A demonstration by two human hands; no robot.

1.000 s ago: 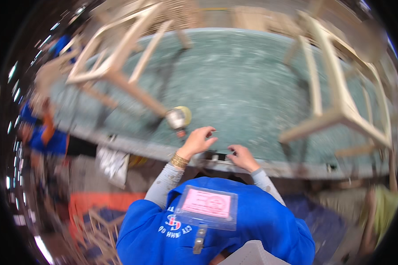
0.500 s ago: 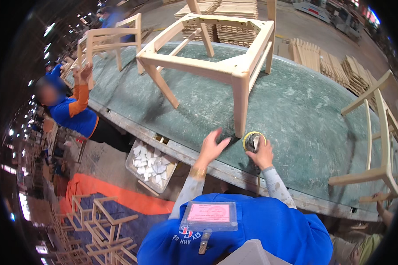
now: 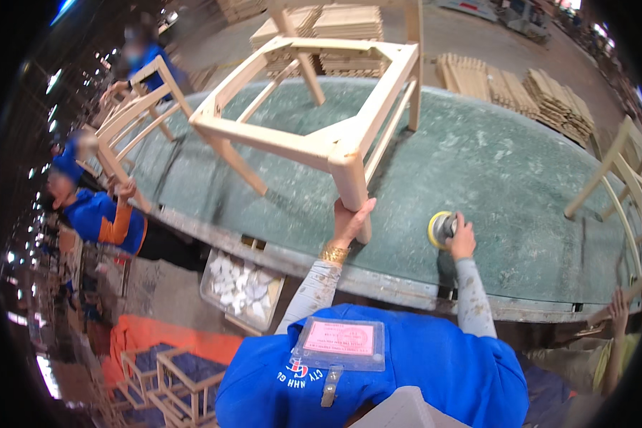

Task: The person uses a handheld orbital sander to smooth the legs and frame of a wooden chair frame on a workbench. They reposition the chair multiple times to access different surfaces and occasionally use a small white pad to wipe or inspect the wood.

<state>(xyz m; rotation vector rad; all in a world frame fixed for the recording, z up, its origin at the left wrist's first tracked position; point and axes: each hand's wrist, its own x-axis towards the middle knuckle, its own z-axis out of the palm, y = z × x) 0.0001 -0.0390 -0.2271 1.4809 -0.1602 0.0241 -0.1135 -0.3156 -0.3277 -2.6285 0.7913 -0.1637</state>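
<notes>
The left hand point(image 3: 349, 221) has moved from the table point(image 3: 492, 164) up to the near leg of the wooden chair frame point(image 3: 314, 121), fingers now wrapped round it. At three o'clock, the right hand point(image 3: 462, 239) still grips the sander point(image 3: 441, 228), resting on the table.
</notes>
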